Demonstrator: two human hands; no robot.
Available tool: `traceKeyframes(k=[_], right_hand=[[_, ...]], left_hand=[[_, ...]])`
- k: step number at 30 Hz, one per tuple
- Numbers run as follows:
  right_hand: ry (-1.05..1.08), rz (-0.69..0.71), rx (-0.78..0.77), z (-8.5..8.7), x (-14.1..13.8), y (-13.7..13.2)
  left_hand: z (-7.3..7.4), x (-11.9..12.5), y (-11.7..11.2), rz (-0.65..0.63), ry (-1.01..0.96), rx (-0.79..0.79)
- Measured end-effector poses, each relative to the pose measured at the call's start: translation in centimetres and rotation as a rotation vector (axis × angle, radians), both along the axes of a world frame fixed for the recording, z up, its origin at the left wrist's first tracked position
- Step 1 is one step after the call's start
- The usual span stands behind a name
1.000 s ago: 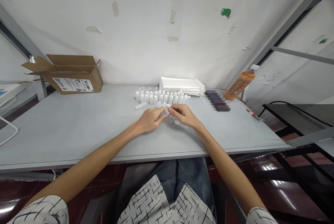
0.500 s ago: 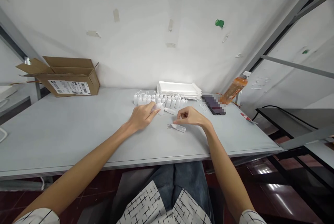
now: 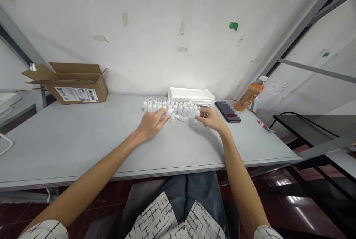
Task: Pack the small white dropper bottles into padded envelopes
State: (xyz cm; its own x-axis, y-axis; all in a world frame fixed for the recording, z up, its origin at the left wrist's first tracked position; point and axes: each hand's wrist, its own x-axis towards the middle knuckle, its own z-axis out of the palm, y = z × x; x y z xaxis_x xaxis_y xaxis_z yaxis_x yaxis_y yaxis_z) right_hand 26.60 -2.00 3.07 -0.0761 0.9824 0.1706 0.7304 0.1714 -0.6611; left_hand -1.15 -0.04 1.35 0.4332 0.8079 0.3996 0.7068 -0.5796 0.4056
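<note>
Small white plastic bottles (image 3: 184, 110), several of them, stand upright in rows near the back of the table, some with thin loops at their tops. At the front left of the rows my left hand (image 3: 151, 123) is closed on a small white bottle (image 3: 168, 112). Another bottle (image 3: 181, 118) lies on its side between my hands. My right hand (image 3: 211, 118) pinches a small white bottle (image 3: 197, 113) at the right end of the group; my fingers partly cover it.
Behind the bottles lies a stack of white trays or sheets (image 3: 191, 94). A phone (image 3: 228, 112) and an orange drink bottle (image 3: 250, 94) are at the right. An open cardboard box (image 3: 76, 87) stands at the back left, against the wall (image 3: 150, 27).
My right hand has picked up the bottle that lay near the front and carried it up and right to the end of the group. The left hand has barely moved.
</note>
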Motion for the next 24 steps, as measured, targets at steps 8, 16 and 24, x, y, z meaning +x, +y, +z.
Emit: traceKeyframes(k=[8, 16, 24], right_hand=[[-0.306, -0.211, 0.005, -1.5, 0.6, 1.3], [-0.355, -0.326, 0.027, -3.0, -0.1, 2.2], [-0.356, -0.382, 0.019, -3.9, -1.2, 2.5]], left_hand=[[-0.1, 0.1, 0.0, -0.008, 0.012, -0.030], [-0.3, -0.1, 0.3, -0.011, -0.017, -0.043], [-0.2, -0.1, 0.2, -0.014, -0.010, -0.042]])
